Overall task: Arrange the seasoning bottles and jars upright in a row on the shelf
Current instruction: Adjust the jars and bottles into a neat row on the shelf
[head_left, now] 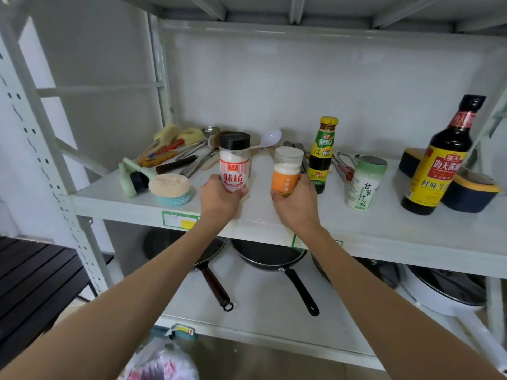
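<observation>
My left hand (219,197) grips the base of a clear jar with a black cap and red label (234,162), held upright over the white shelf (274,218). My right hand (295,200) holds an orange-labelled jar with a white cap (286,171), also upright, just right of the first. Behind my right hand stands a small dark sauce bottle with a yellow cap (322,154). Farther right stand a green-and-white salt canister (365,183) and a large dark soy sauce bottle (439,157), both upright.
Brushes, utensils and scouring pads (170,187) crowd the shelf's left and back. Dark blue containers with yellow rims (472,193) sit at the far right, beside the soy bottle. Tongs (343,165) lie behind the salt canister. Pans (269,256) rest on the shelf below.
</observation>
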